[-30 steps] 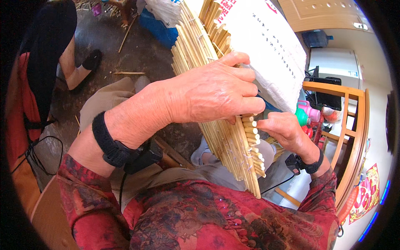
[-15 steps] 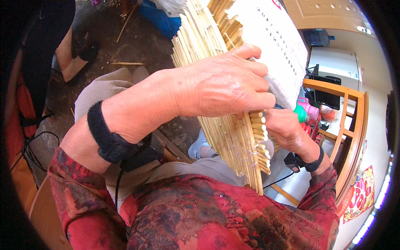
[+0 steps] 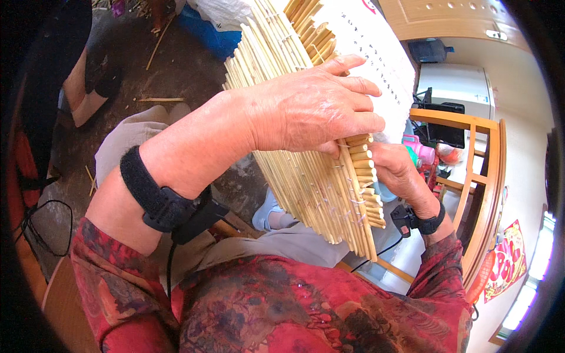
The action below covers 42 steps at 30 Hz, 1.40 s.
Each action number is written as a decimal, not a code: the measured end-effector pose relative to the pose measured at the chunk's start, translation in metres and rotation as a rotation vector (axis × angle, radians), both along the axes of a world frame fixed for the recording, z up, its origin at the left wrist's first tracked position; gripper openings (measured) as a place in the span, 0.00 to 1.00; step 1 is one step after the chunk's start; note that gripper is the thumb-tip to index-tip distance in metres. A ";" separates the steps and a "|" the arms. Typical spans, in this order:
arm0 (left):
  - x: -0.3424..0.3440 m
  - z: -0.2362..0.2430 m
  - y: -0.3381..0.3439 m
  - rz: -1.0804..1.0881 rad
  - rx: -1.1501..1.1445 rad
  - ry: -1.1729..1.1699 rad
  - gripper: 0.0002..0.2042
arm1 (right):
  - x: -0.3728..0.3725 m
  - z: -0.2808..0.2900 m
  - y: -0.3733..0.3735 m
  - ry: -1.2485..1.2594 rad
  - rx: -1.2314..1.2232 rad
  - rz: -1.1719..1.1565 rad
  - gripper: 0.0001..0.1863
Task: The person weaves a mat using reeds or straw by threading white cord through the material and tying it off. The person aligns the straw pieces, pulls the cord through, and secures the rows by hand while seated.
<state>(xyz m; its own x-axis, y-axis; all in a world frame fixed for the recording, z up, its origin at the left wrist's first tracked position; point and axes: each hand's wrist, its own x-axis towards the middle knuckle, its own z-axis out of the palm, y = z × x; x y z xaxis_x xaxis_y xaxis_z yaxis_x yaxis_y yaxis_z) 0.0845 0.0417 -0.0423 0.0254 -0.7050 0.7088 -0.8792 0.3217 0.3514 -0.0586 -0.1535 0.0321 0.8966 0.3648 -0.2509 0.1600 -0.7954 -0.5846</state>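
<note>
A stitched mat of pale plant stalks [image 3: 303, 182], sewn with thin thread, slants in front of me, its cut ends stacked along the right edge. My left hand [image 3: 309, 109] lies across the upper part of it and grips that edge, thumb on the near face and fingers reaching over the ends. Just right of the cut ends is my right hand [image 3: 403, 173], fingers curled in against them. Its fingertips are partly hidden behind the stalks, so what it pinches does not show. Behind the mat stands a white printed sack [image 3: 382, 70].
Beyond it on the right stand a wooden rack [image 3: 491, 170] and a pink jug [image 3: 421, 150]. A blue bag [image 3: 209, 32] and a loose stalk [image 3: 159, 99] lie on the floor. At the left another person's leg [image 3: 75, 88] shows. Black cables hang from my wristbands.
The whole view has shifted slightly, things sliding left. My left fingers are spread a little wider over the edge, the thumb now visible; the mat's lower tip has risen.
</note>
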 end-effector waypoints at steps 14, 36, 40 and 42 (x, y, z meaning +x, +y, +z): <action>-0.007 -0.001 -0.002 -0.007 0.037 0.070 0.26 | -0.004 0.009 0.018 -0.031 -0.150 -0.007 0.07; -0.023 0.032 -0.004 0.012 0.070 -0.040 0.21 | -0.038 0.040 0.020 -0.432 -0.424 -0.149 0.13; -0.027 0.039 0.008 0.101 0.076 -0.106 0.21 | -0.081 0.088 0.046 -0.591 -0.404 -0.431 0.04; -0.035 0.058 0.005 0.250 0.069 -0.132 0.22 | -0.107 0.074 0.068 -0.489 -0.201 -0.477 0.07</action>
<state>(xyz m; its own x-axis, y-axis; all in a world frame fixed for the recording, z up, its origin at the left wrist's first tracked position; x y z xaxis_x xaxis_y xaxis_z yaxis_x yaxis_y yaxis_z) 0.0490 0.0470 0.0160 0.1150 -0.7350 0.6683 -0.9679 0.0685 0.2420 -0.1657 -0.0858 0.1060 0.9740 -0.1065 0.1997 -0.0259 -0.9289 -0.3693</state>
